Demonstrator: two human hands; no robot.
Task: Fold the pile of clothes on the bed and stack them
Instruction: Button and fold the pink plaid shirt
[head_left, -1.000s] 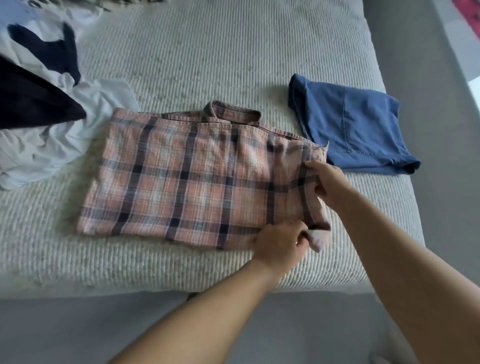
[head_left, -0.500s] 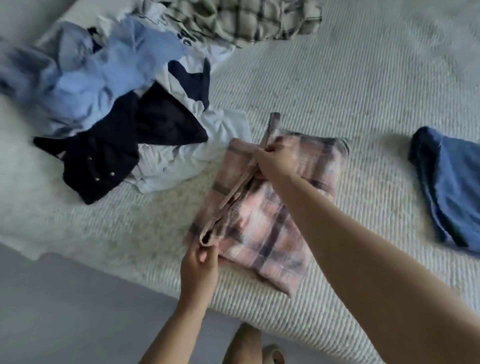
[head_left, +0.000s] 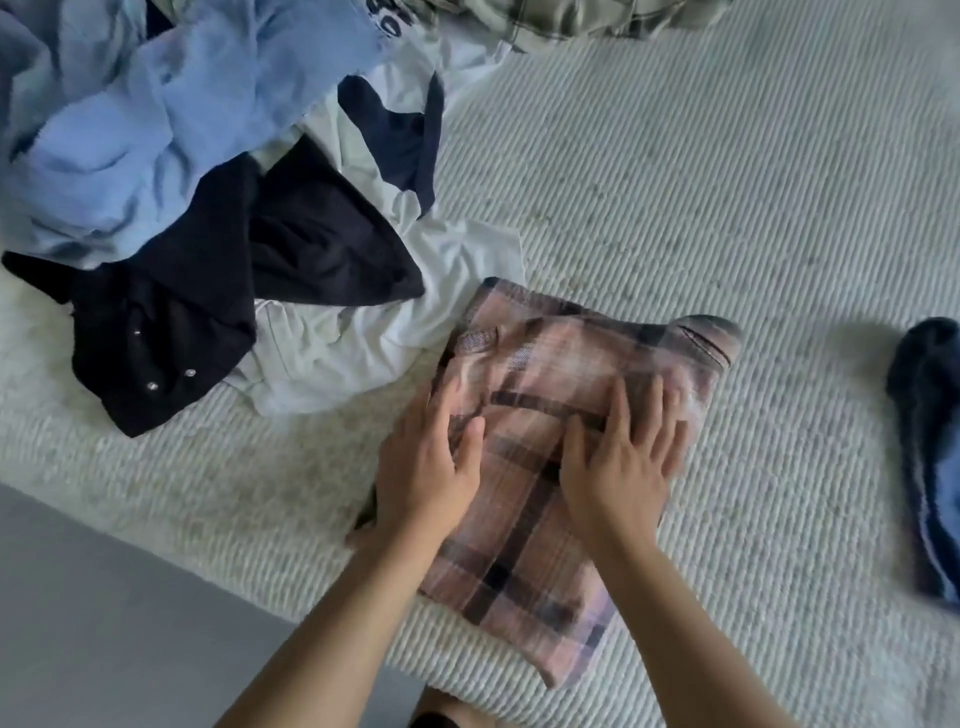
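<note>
Both hands lie flat on the folded plaid shirt (head_left: 524, 467), fingers straight and spread, holding nothing. The left hand (head_left: 423, 467) presses the shirt's left edge, its fingertips blurred. The right hand (head_left: 621, 462) presses just beside it, toward the shirt's right edge, with a strip of plaid showing between the two thumbs. Both forearms reach up from the bottom of the view.

The shirt is a soft woven fabric in pink with dark crossing stripes, folded into a rough oblong. Its long axis runs from the near edge of the bed (head_left: 727, 208) away from the person, leaning slightly left at the far end. The collar end, with a rounded fold at the far right corner, points away from the person; the near end sits close to the bed's edge.

The bed is covered in a pale, ribbed, knitted-looking spread. Left of and beyond the shirt lies the unfolded pile: a smooth white garment (head_left: 363, 343) touching the shirt's far left corner, a crumpled black garment (head_left: 171, 322) with small metal snaps farther left, a light blue garment (head_left: 130, 130) beyond that, and a greenish checked one (head_left: 571, 18) at the top edge. Well apart to the shirt's right, a dark blue garment (head_left: 930, 441) lies at the frame's edge, partly cut off.
</note>
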